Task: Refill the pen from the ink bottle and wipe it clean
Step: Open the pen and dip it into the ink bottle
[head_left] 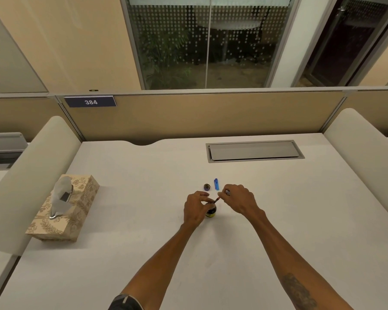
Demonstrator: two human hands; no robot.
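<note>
A small dark ink bottle (pixel 211 211) stands open on the white desk (pixel 143 220). My left hand (pixel 194 209) wraps around its left side and holds it. My right hand (pixel 239 199) pinches a thin pen part (pixel 217 199), tilted with its lower end over the bottle's mouth. Just behind the hands lie the bottle's round cap (pixel 207 187) and a blue pen piece (pixel 216 184).
A patterned tissue box (pixel 76 209) with a tissue sticking out sits at the desk's left. A grey cable hatch (pixel 254 151) is set in the desk at the back right. Padded dividers flank both sides, and a partition numbered 384 stands behind.
</note>
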